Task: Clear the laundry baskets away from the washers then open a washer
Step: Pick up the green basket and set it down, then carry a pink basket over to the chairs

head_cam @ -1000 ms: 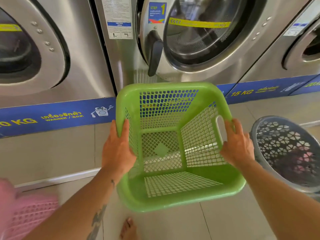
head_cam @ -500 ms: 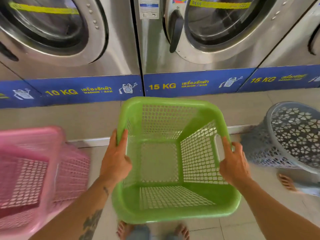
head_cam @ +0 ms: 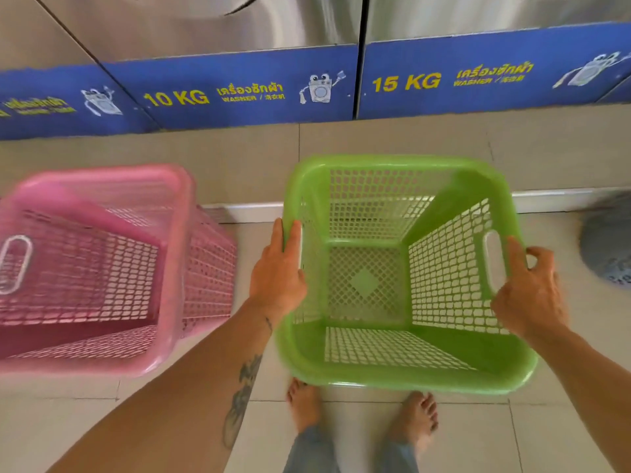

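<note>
Steel fronts of the washers point(head_cam: 307, 25) fill the far edge of the scene, each with a blue band along its base; the band on the left machine reads 10 KG and the one to its right reads 15 KG. Below them runs a pale tiled step, and nearer lies the tiled floor point(head_cam: 563, 431).

On the left stands a pink basket point(head_cam: 170, 268), blurred, its mesh walls and oval handle slot visible; nothing shows inside it. At the centre right is the green basket point(head_cam: 403, 380), a square mesh tub held off the floor and tipped so its open mouth faces the camera. It is empty: only the perforated bottom with a solid diamond at its middle can be seen. It sits just right of the pink basket, apart from it, and near the step in front of the 15 KG washer.

At the far right edge a grey basket point(head_cam: 607, 254) is partly cut off and blurred; its contents cannot be told.

Both hands grip the green basket. The left hand point(head_cam: 278, 274) is closed over the left rim, fingers curled outside. The right hand point(head_cam: 527, 295) clasps the right rim beside the handle slot, thumb lying along the inner edge.

Two bare feet point(head_cam: 304, 404) stand on the floor beneath the basket's near rim.
</note>
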`<move>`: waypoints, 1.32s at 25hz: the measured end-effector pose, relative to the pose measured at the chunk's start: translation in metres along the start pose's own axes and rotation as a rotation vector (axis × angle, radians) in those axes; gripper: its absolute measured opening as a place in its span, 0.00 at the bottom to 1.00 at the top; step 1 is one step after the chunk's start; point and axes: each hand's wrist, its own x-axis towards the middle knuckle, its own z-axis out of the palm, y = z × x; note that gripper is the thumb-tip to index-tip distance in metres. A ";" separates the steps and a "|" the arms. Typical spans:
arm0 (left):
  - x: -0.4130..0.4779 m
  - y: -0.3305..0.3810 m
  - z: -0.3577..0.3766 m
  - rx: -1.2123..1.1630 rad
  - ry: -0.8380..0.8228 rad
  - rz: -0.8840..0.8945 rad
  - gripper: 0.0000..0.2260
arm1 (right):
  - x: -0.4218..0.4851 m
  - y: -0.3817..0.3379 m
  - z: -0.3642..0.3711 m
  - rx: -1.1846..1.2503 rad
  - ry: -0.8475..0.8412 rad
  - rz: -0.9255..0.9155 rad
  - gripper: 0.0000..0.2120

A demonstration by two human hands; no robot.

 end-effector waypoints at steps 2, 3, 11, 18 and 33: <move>0.003 -0.006 0.003 0.004 -0.114 -0.013 0.48 | -0.001 -0.006 0.006 0.026 -0.010 0.066 0.42; 0.004 -0.009 0.001 0.003 -0.150 -0.007 0.49 | -0.003 -0.010 0.005 0.040 -0.021 0.101 0.42; 0.007 -0.007 -0.048 -0.071 -0.233 -0.029 0.33 | -0.013 -0.044 -0.031 0.152 -0.192 0.198 0.39; -0.026 0.002 -0.091 -0.109 -0.156 0.098 0.23 | -0.056 -0.073 -0.062 0.298 -0.169 0.082 0.38; -0.186 -0.021 -0.302 -0.451 0.242 -0.037 0.13 | -0.182 -0.263 -0.244 0.263 -0.190 -0.546 0.31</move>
